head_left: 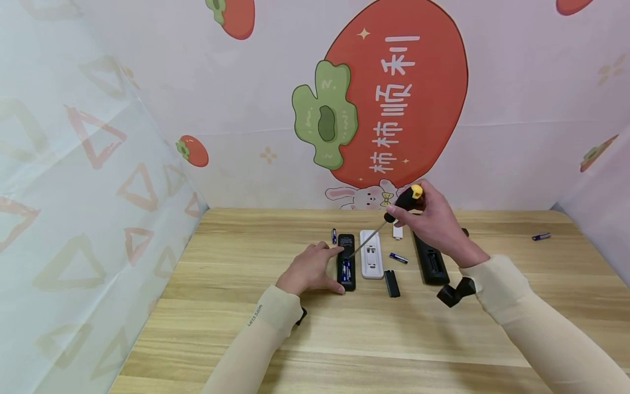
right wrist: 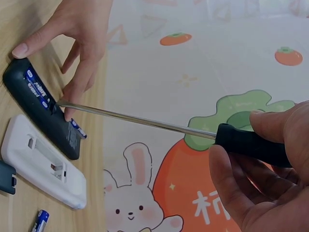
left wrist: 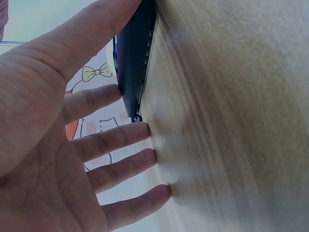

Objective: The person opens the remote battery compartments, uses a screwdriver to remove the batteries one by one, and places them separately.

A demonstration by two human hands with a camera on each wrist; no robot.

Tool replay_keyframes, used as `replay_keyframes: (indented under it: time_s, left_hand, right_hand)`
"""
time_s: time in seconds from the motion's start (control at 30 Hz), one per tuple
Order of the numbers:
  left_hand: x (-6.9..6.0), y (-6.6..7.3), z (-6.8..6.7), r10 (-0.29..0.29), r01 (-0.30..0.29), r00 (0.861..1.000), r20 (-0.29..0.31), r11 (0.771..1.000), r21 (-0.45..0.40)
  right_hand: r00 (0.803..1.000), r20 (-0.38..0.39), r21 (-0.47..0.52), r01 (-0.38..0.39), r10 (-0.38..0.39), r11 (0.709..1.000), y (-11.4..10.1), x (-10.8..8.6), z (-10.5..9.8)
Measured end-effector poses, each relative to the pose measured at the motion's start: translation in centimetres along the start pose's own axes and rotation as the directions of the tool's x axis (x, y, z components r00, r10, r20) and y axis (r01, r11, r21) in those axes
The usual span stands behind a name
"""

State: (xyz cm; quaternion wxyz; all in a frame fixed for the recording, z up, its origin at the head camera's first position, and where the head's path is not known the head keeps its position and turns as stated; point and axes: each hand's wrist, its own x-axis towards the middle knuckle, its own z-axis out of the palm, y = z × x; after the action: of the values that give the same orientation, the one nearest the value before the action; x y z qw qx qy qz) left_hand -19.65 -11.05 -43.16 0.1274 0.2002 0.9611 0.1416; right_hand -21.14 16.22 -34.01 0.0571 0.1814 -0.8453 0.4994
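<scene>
A black remote control (head_left: 347, 241) lies back up on the table, its battery bay uncovered and blue batteries (right wrist: 36, 88) inside. My left hand (head_left: 315, 268) steadies it with fairly straight fingers. Its thumb rests on the near end, and its index fingertip touches farther up the side. My right hand (head_left: 438, 219) grips the black handle of a screwdriver (head_left: 404, 202) with a yellow end. The metal shaft (right wrist: 140, 122) slants down to the remote, with its tip at the far end of the batteries. A white remote control (head_left: 371, 254) with an open battery bay lies beside it, to the right.
Loose batteries lie behind the black remote (head_left: 334, 236), right of the white one (head_left: 398, 258) and far right (head_left: 541, 236). A black battery cover (head_left: 392, 283), a white cover (head_left: 397, 232) and a larger black remote (head_left: 433, 265) are nearby. A printed backdrop (head_left: 246, 175) stands behind the table.
</scene>
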Motion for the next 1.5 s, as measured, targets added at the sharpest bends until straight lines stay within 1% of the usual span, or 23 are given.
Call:
replay_keyframes:
  time_s: [0.27, 0.7, 0.9, 1.13, 1.37, 1.5]
  left_hand:
    - [0.14, -0.13, 0.11, 0.005, -0.005, 1.000, -0.001, 1.000, 0.000]
    - [0.24, -0.01, -0.03, -0.002, 0.002, 1.000, 0.001, 1.000, 0.002]
    - [0.18, -0.01, 0.00, 0.000, 0.000, 1.000, 0.003, 1.000, 0.006]
    - [0.12, 0.03, 0.07, 0.001, -0.001, 1.000, -0.001, 1.000, 0.001]
    - [0.06, 0.03, 0.07, 0.000, 0.000, 1.000, -0.002, 1.000, -0.003]
    - [0.09, 0.00, 0.06, 0.004, -0.004, 1.000, -0.003, 1.000, 0.001]
  right_hand:
    - [1.000, -0.005, 0.010, -0.010, 0.010, 1.000, 0.17, 0.05, 0.07]
    - [0.999, -0.035, 0.067, -0.002, 0.004, 0.998, 0.39, 0.28, 0.13]
    - [0.998, -0.051, 0.059, 0.024, -0.021, 0.998, 0.37, 0.15, 0.06]
    - [0.998, -0.061, 0.038, 0.018, -0.016, 0.999, 0.33, 0.09, -0.20]
    - [0.999, -0.047, 0.124, 0.013, -0.007, 0.992, 0.46, 0.05, -0.40]
    - [0.999, -0.051, 0.148, 0.007, 0.000, 0.989, 0.35, 0.10, -0.47]
